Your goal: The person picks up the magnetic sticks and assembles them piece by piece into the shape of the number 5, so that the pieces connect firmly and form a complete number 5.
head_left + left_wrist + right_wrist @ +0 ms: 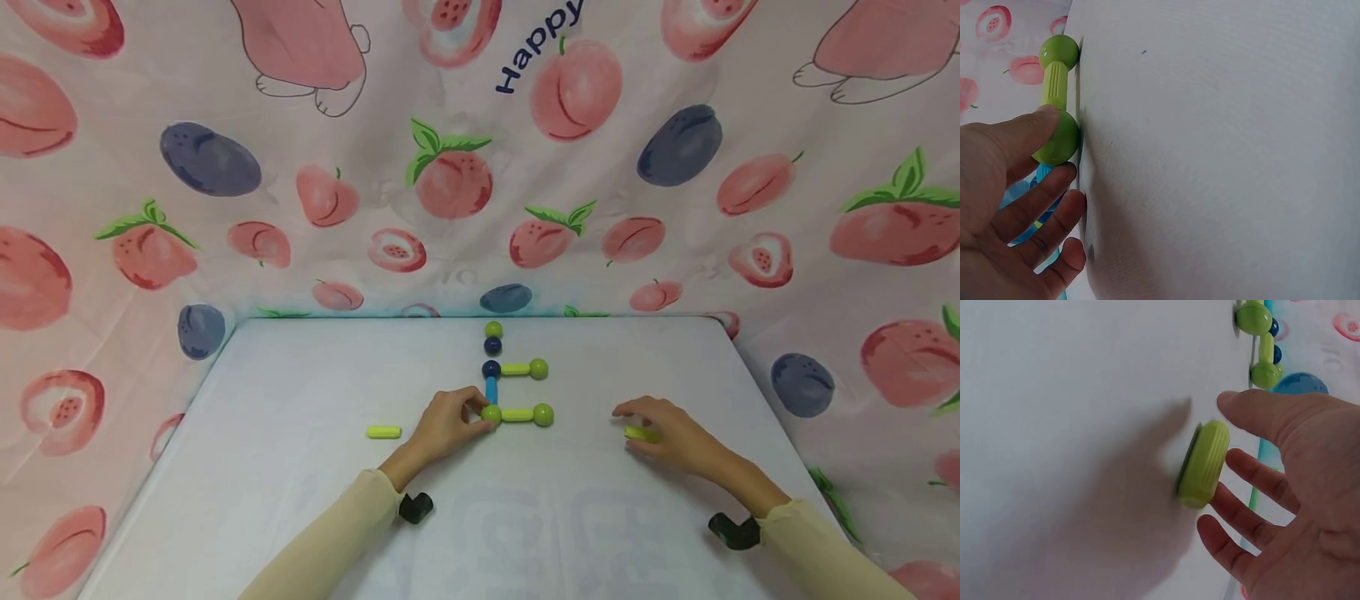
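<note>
My left hand [446,423] pinches a green ball [492,414] between thumb and fingers. A yellow-green rod [517,415] runs right from that ball to another green ball [543,414]. Away from me, a blue rod [491,390] joins it to a dark blue ball [491,369], which carries a second yellow-green rod [515,369] ending in a green ball [538,368]. At the right, my right hand [678,440] is spread around a loose yellow-green rod [1205,465] on the table. Its thumb stands apart from the rod; whether the fingertips touch it, I cannot tell.
Another loose yellow-green rod [384,432] lies left of my left hand. Behind the joined pieces sit a dark blue ball [492,346] and a green ball [493,330], close together. A fruit-patterned cloth [450,275] rises behind the white table [315,367].
</note>
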### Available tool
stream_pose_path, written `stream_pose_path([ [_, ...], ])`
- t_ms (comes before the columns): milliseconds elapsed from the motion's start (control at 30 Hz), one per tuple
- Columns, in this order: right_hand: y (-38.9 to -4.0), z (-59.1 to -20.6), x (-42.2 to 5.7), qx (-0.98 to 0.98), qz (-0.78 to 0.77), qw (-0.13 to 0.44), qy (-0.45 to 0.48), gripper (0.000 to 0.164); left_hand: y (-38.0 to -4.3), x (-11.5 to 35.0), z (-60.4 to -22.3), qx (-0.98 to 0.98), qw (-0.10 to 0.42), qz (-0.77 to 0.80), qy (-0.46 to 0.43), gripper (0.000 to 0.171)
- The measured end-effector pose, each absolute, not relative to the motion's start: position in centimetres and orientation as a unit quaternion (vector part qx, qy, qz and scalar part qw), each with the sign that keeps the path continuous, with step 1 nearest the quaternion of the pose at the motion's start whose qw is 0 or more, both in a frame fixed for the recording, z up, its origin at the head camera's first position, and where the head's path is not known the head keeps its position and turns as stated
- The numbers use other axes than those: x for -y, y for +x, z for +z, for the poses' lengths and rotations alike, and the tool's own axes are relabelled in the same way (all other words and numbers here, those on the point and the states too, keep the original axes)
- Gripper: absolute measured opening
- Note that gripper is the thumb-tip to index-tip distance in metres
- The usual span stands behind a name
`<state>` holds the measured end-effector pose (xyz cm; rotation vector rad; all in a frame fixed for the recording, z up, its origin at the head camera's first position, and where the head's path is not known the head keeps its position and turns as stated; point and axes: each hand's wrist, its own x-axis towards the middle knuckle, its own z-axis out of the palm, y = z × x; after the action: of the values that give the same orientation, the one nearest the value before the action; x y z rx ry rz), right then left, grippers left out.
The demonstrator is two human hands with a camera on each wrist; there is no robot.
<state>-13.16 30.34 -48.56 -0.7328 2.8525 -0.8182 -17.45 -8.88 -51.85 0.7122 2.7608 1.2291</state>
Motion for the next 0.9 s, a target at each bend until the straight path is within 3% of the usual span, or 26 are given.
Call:
stream_pose_path([
  [400, -13.4, -48.7, -31.4, -0.933, -0.243, 0.053, -0.26, 0.039, -17.6, 9.0, -51.7, -0.887, 0.027, 0.4, 0.228, 0.022],
  [700, -13.4, -48.7, -31.5, -0.943, -0.232, 0.089, -0.222, 0.034, -17.8, 8.7, -51.7, -0.888, 0.031, 0.397, 0.23, 0.022],
  [900, -13.4, -48.9, -31.5, -0.946, -0.221, 0.081, -0.224, 0.033, -17.9, 8.6, -51.7, -0.89, 0.029, 0.389, 0.235, 0.022],
])
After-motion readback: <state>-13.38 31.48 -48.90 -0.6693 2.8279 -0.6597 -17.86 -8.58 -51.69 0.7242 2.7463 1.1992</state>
